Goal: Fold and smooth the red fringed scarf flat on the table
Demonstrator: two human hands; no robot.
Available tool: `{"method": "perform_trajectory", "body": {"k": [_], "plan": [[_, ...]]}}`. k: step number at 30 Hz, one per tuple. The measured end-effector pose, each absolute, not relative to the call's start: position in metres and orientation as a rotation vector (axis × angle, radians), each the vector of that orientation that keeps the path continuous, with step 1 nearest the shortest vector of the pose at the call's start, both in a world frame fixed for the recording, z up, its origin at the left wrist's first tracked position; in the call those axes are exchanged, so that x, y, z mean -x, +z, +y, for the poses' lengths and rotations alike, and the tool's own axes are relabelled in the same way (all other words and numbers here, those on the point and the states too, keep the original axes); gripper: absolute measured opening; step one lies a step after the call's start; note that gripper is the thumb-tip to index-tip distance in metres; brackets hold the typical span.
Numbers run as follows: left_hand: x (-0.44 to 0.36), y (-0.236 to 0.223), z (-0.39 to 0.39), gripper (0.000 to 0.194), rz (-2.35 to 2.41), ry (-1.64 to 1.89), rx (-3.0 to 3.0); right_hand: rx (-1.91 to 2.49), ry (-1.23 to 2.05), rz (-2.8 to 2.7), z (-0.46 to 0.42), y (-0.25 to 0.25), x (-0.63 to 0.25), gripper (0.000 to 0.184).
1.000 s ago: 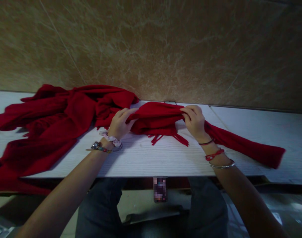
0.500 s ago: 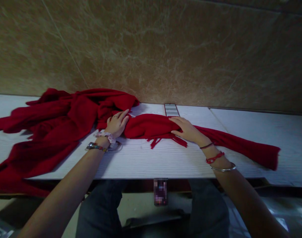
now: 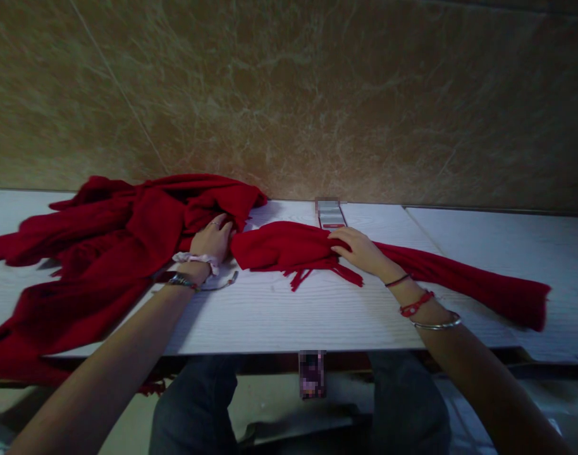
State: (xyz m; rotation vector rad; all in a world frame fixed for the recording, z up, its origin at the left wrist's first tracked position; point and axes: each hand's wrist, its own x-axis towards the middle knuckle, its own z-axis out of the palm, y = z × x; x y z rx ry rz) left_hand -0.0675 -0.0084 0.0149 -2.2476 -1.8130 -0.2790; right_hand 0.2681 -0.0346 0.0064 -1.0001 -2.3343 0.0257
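A red fringed scarf (image 3: 279,249) lies bunched in the middle of the white table (image 3: 279,316). Its tail (image 3: 483,284) runs off to the right. My right hand (image 3: 360,249) rests on the scarf's right part, fingers stretched out and pointing left, just above the fringe. My left hand (image 3: 215,239) sits at the scarf's left end, where it meets a big heap of red cloth (image 3: 104,240). Its fingers are curled into the fabric. Both wrists wear bracelets.
A small flat grey device (image 3: 331,216) lies against the brown marbled wall (image 3: 289,95) behind the scarf. The red heap covers the table's left part and hangs over its front edge. A second white tabletop (image 3: 507,240) adjoins on the right. My knees are under the table.
Both hands lowered the lifted, bunched scarf onto the table. My right hand opened and flattened on it. My left hand slid left to the heap and curled its fingers in.
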Motion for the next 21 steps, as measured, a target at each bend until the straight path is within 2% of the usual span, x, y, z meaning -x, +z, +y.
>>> {"method": "perform_trajectory", "body": {"k": [5,8,11,16,21], "plan": [[0.054,0.023,-0.022,0.043,-1.660,-0.659,2.126,1.010,0.016,-2.320,-0.037,0.006,-0.268,0.021],[0.057,0.024,-0.029,0.063,-1.865,-0.807,1.915,1.018,-0.001,-2.310,-0.040,0.006,-0.268,0.023],[0.067,0.024,-0.035,0.078,-2.007,-0.821,1.872,0.991,-0.036,-2.256,-0.045,0.014,-0.259,0.028],[0.092,0.040,-0.053,0.075,-1.981,-0.818,1.840,0.890,-0.076,-2.252,-0.040,0.045,-0.195,0.035],[0.144,0.046,-0.085,0.087,-2.305,-0.631,1.573,0.913,-0.041,-2.503,-0.025,0.055,-0.088,0.061]]}}
